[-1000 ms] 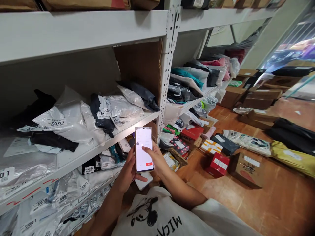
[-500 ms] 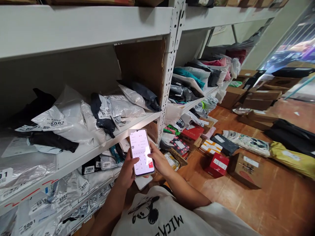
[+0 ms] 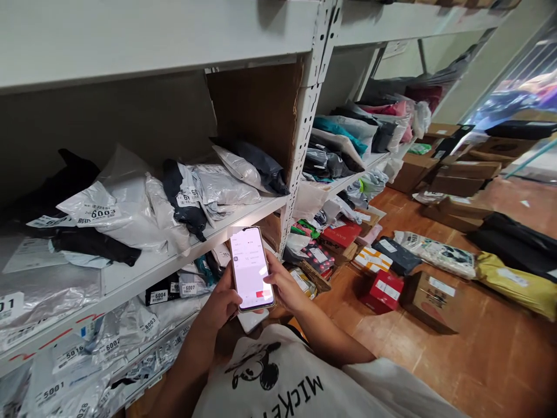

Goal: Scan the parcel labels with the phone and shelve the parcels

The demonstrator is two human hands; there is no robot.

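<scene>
Between my two hands is a smartphone (image 3: 251, 271), its lit screen tilted up toward me. My left hand (image 3: 223, 302) wraps the phone's left edge, with the thumb near the lower left corner of the screen. From the other side my right hand (image 3: 282, 283) grips the right edge, the thumb resting at the screen's border. The screen is mostly pale, with small text that I cannot read and a red button low on the right. A white object (image 3: 252, 320) shows just below the phone; its kind is unclear.
On the left, a white metal shelf (image 3: 239, 219) bears bagged parcels with number labels, such as a white bag (image 3: 102, 209) marked 6003. A perforated post (image 3: 307, 128) divides the racks. To the right on the floor lie a red box (image 3: 383, 291), a cardboard box (image 3: 429, 302) and a yellow parcel (image 3: 516, 284).
The number keypad has gone from the phone screen, leaving a plainer page. My left thumb has shifted down and left, toward the screen's lower corner. The view has moved slightly.
</scene>
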